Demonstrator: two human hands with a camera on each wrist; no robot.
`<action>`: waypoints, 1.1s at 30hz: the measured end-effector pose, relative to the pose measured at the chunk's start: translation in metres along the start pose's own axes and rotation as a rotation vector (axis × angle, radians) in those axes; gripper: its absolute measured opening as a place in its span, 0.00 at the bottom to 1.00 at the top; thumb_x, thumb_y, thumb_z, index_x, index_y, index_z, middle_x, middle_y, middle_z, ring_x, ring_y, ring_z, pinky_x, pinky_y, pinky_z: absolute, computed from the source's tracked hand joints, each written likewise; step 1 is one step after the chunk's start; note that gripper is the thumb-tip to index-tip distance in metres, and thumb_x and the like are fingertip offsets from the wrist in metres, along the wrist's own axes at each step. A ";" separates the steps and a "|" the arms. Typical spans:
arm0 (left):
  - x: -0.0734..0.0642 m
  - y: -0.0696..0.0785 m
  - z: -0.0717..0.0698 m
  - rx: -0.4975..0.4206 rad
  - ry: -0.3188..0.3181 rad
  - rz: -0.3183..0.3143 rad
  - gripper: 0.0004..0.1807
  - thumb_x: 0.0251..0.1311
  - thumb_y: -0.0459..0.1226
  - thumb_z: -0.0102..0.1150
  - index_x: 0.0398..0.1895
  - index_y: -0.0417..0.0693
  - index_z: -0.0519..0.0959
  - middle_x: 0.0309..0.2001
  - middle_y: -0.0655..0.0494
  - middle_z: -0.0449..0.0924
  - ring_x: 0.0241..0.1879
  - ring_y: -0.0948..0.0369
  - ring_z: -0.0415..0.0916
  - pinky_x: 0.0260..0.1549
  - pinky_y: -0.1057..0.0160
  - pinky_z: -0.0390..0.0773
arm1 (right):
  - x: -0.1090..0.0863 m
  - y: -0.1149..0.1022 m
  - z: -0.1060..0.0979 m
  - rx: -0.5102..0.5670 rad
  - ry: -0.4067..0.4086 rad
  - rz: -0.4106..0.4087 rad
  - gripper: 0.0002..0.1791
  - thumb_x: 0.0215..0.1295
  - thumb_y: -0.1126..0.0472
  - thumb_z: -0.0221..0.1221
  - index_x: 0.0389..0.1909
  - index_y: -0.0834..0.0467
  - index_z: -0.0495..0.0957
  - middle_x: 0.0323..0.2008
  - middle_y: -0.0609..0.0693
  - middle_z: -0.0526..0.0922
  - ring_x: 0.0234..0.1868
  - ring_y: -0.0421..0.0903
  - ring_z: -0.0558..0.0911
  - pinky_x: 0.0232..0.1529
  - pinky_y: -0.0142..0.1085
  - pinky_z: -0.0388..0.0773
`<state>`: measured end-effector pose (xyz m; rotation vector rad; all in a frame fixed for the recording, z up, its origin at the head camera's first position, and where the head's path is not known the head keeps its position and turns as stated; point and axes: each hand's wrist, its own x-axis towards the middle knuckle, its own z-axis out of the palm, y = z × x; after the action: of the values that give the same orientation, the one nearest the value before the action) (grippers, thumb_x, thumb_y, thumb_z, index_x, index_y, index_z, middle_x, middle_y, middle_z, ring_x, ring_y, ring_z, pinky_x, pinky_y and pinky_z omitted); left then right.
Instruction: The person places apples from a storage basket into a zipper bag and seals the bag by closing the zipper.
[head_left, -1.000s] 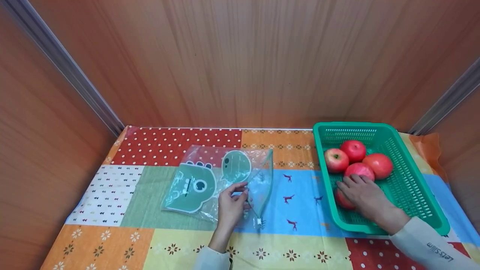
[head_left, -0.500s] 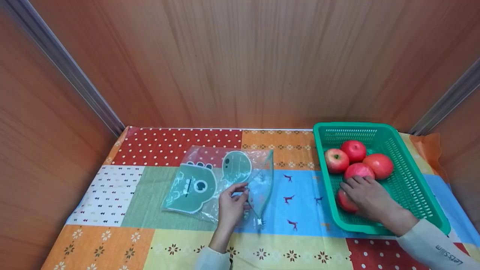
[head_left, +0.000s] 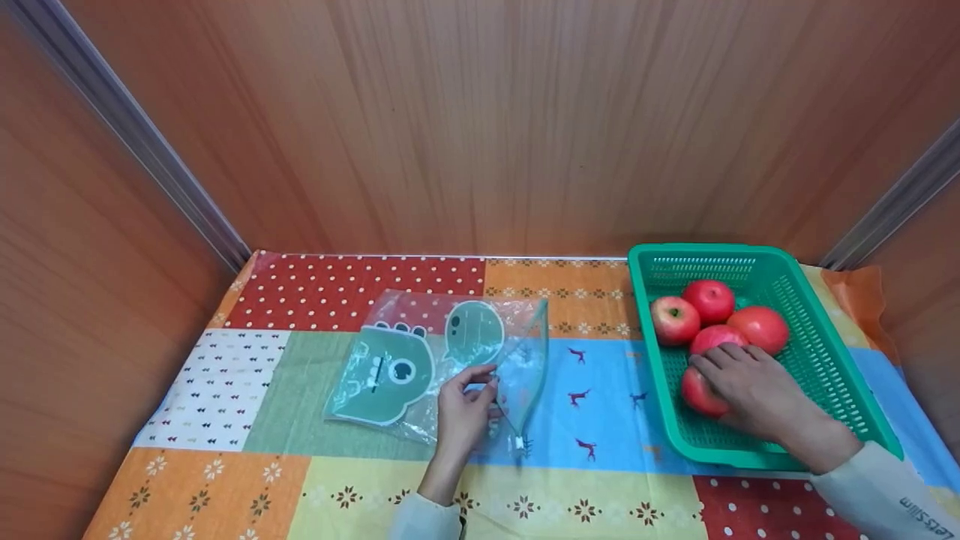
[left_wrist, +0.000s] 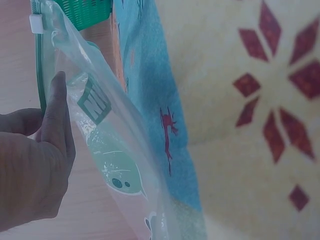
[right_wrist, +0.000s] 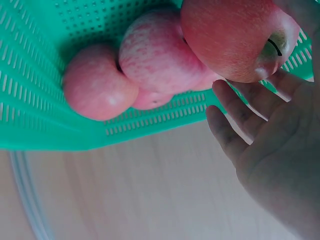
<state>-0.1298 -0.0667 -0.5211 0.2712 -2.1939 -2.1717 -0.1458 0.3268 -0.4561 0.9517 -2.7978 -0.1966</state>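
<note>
A clear zip bag (head_left: 472,334) with green dinosaur prints lies on the cloth, its slider edge raised to the right. My left hand (head_left: 466,409) pinches the upper layer at the bag's mouth, so the mouth gapes; the left wrist view shows the white slider (left_wrist: 36,24) beyond the fingertips. On the right, my right hand (head_left: 757,394) reaches into a green basket (head_left: 825,337) and grips the nearest red apple (head_left: 701,394). In the right wrist view, thumb and fingers lie around this apple (right_wrist: 235,37), its stem toward the palm. Several other apples (head_left: 675,320) sit against one another behind it.
A patchwork cloth (head_left: 375,495) covers the table, which wooden panels (head_left: 480,135) enclose at the back and sides. The basket's raised rim (head_left: 660,420) stands between the right hand and the bag. An orange flap (head_left: 859,307) lies behind the basket's right side.
My right hand has shifted slightly right within the basket, and the nearest apple has moved right with it. The left hand and the bag have stayed in place.
</note>
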 end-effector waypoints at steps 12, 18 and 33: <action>-0.001 -0.001 0.000 0.005 -0.007 0.036 0.14 0.72 0.27 0.60 0.58 0.32 0.83 0.45 0.43 0.82 0.31 0.55 0.85 0.29 0.59 0.89 | -0.001 0.006 -0.026 0.060 0.005 0.096 0.52 0.30 0.57 0.89 0.63 0.63 0.78 0.55 0.62 0.83 0.58 0.65 0.79 0.54 0.67 0.81; -0.002 -0.001 0.000 0.029 -0.002 0.029 0.15 0.73 0.28 0.60 0.59 0.34 0.83 0.46 0.45 0.82 0.33 0.56 0.84 0.30 0.59 0.89 | -0.002 0.009 -0.033 0.075 0.097 0.083 0.52 0.28 0.58 0.89 0.62 0.64 0.78 0.54 0.62 0.83 0.57 0.64 0.79 0.52 0.67 0.82; -0.002 -0.002 0.000 0.027 -0.002 0.022 0.15 0.73 0.28 0.60 0.59 0.35 0.83 0.48 0.44 0.82 0.33 0.56 0.84 0.30 0.59 0.89 | 0.006 0.002 -0.057 0.095 0.070 0.128 0.58 0.24 0.59 0.90 0.65 0.64 0.75 0.57 0.64 0.81 0.60 0.66 0.76 0.56 0.70 0.78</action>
<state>-0.1272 -0.0662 -0.5231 0.2448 -2.2175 -2.1331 -0.1397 0.3207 -0.3992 0.7792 -2.8127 -0.0129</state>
